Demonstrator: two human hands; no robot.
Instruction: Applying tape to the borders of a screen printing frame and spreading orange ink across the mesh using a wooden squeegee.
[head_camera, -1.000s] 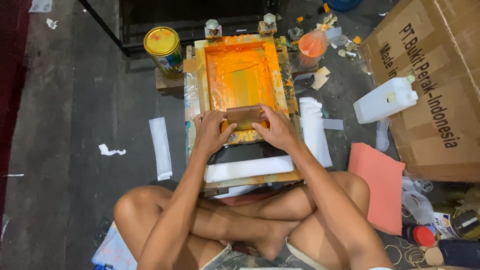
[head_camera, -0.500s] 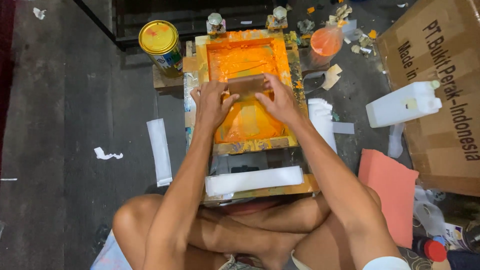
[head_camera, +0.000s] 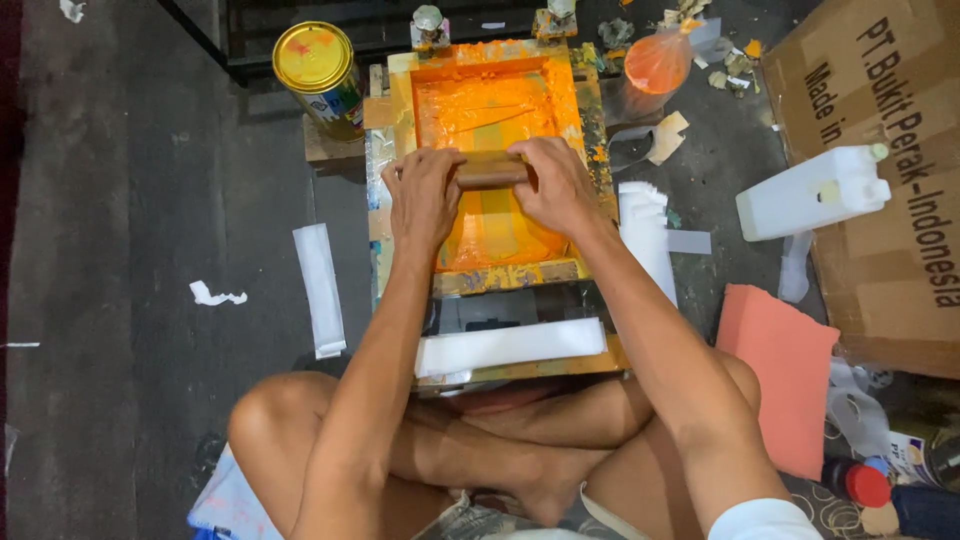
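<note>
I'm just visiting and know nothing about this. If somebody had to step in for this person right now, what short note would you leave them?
Left hand and right hand: both in a closed grip on the wooden squeegee, which lies across the middle of the printing screen.
Things: the screen frame sits on the floor in front of the crossed legs, coated in orange ink. A white strip lies under its near edge. A yellow-lidded can stands at the far left, a stack of white strips to the right.
Done: ink is spread over the mesh.
Left: the pictures cannot show whether the pass is finished.
</note>
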